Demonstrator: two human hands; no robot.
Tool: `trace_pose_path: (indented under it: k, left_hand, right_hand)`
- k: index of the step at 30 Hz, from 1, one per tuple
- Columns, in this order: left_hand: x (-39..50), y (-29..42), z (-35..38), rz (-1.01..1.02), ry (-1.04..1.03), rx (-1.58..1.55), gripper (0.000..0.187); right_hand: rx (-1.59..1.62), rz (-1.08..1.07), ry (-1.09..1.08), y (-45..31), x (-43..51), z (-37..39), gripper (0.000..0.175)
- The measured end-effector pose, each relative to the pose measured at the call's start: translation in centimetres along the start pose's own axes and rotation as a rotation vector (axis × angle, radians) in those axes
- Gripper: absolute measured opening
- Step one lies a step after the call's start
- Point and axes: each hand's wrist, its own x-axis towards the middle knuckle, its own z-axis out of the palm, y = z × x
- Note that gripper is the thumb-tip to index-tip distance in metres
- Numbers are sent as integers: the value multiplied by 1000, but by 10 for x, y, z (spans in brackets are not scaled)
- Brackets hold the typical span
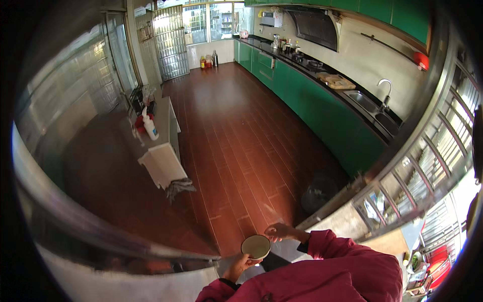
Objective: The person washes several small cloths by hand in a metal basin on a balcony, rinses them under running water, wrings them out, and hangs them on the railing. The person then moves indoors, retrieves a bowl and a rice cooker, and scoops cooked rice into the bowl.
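A round, pale bowl with a dark rim [256, 247] is held low in front of me. My left hand [243, 263] grips its near left side, the thumb at the rim. At the bowl's right rim is my right hand [277, 232], its fingers curled; whether it touches the bowl or holds something small is unclear. Both arms wear dark red sleeves. What the bowl contains cannot be made out clearly.
A doorway frames a kitchen with a red-brown plank floor [234, 151]. Green cabinets [302, 102] with a steel sink [361, 101] line the right. Left stands a low counter bearing a white pump bottle [150, 126]; a grey cloth [180, 186] hangs near its end. A barred window [409, 177] is at right.
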Motion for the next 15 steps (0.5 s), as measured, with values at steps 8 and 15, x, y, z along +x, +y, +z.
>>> trace_pose_path:
  k: [8,15]
  left_hand:
    - [177,167,11,-188,198,260,33]
    - [289,329,27,4,323,207,30]
  right_hand:
    - [47,-189,44,-84,133,-144,29]
    - [177,-73,150,-124,165,-254,34]
